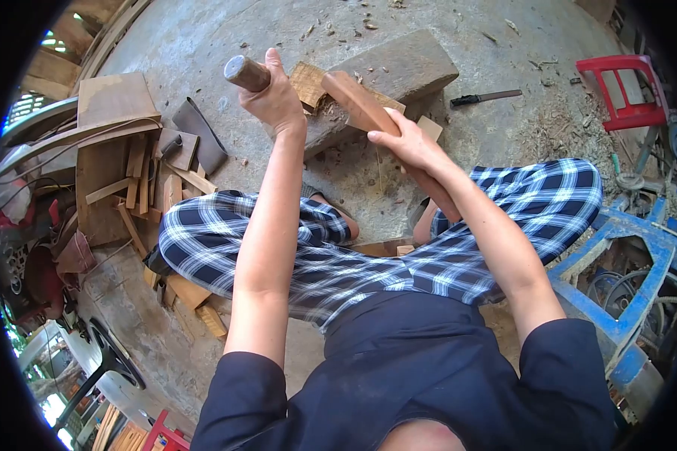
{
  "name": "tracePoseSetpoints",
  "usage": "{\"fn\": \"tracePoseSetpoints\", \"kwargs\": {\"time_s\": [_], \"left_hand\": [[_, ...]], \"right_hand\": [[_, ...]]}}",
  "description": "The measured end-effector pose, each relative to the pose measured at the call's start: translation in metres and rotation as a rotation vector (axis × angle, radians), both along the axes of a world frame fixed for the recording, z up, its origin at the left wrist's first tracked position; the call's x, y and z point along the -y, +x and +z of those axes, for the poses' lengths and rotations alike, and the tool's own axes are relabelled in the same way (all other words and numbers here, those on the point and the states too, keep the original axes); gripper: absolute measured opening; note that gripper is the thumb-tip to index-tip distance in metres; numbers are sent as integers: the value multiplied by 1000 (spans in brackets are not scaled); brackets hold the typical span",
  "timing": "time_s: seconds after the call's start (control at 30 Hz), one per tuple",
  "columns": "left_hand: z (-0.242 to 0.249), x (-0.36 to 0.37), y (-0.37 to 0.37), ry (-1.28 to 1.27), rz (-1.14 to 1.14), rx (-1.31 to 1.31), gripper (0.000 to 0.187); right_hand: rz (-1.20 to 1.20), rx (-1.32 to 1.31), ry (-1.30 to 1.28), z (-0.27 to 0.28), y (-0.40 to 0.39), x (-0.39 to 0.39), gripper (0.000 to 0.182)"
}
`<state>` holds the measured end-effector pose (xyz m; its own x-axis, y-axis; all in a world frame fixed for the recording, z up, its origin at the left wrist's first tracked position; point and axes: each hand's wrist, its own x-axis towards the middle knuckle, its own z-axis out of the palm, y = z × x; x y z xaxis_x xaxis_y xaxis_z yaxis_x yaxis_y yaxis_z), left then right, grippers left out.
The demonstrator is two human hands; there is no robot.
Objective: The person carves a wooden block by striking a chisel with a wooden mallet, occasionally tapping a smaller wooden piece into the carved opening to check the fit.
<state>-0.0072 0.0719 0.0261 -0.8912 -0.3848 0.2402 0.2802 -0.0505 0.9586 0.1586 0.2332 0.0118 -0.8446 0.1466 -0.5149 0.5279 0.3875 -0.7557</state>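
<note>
My left hand (277, 105) is closed around a round brown wooden handle (250, 74) with a pale, worn end. The rest of that tool is hidden by my fist. My right hand (412, 141) grips a long reddish-brown wooden bar (359, 103) near its middle; the bar slants from the block down toward my right leg. Beneath its upper end, a thick worn wooden block (410, 64) lies on the floor. A light wood piece with a rough face (308, 86) rests by the block, between my two hands.
A dark-handled tool with a narrow brown length (486, 98) lies right of the block. Wood scraps (139, 169) and a dark curved strip (201, 135) are at left. A red plastic stool (626, 92) and blue metal frame (617, 323) stand right. Shavings litter the concrete.
</note>
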Motion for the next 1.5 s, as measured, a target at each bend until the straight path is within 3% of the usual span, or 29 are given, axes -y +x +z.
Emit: {"fn": "tracePoseSetpoints", "kwargs": {"time_s": [0.03,0.07,0.13,0.17,0.27,0.33,0.4,0.43,0.47,0.5,0.53,0.67,0.73,0.8,0.87,0.97,1.0,1.03,1.07,1.13,1.17,1.2,1.27,1.4,1.47,1.5], "left_hand": [[0,0,-1,-2,4,-2,32],[-1,0,0,-11,-7,-9,31],[-2,-3,5,-18,-19,-9,31],[-1,-4,7,5,-31,-23,30],[-8,-7,5,32,-57,-107,24],[-4,-10,10,120,-109,-116,16],[-29,-6,5,119,-219,-299,16],[-24,-9,7,126,-224,-303,16],[-19,-11,9,316,-256,-158,19],[-18,-12,9,501,-286,-12,23],[-17,-11,8,500,-289,-14,23],[-31,-9,21,430,-285,-14,24],[-32,-5,21,390,-284,-32,25],[-29,1,17,346,-283,-66,26],[-24,2,11,305,-284,-105,26],[-20,2,9,268,-303,-118,27],[-15,8,11,-80,-233,-145,22],[-12,10,12,-427,-159,-178,19],[-12,8,13,-425,-156,-173,19],[-17,8,6,229,-336,-76,16],[-36,12,-1,640,-520,-34,19],[-26,15,7,382,-435,-87,23],[-17,17,10,162,-432,-123,30],[-9,19,9,192,-313,-91,21],[-3,29,6,177,-220,154,18],[-1,29,3,226,-177,106,23]], "right_hand": [[-39,78,-193,9,-5,0,80],[-64,-108,-177,8,-10,1,78],[-98,-163,-137,71,-25,7,72],[-99,-507,-73,67,-38,9,72],[2,-683,-136,180,-51,24,67],[35,-758,-212,197,-63,35,64],[176,-1170,206,171,-77,42,64],[246,-1061,345,166,-74,44,61],[385,-812,499,157,-75,46,63],[450,-750,614,163,-76,46,61],[513,-681,724,169,-77,46,59],[385,-881,575,184,-79,57,62],[200,-1178,520,192,-79,65,60],[211,-1178,488,184,-77,64,59],[481,-742,692,163,-75,54,70],[543,-655,686,191,-76,46,67],[548,-568,641,195,-72,48,64],[449,-733,541,189,-68,50,63],[454,-730,539,182,-68,51,63],[296,-991,469,169,-69,57,66],[423,-714,585,168,-69,55,66],[476,-639,683,168,-73,55,66],[460,-559,653,167,-74,49,66],[310,-559,421,110,-64,30,72],[153,-532,270,70,-53,13,76],[123,-295,140,75,-43,8,77]]}}
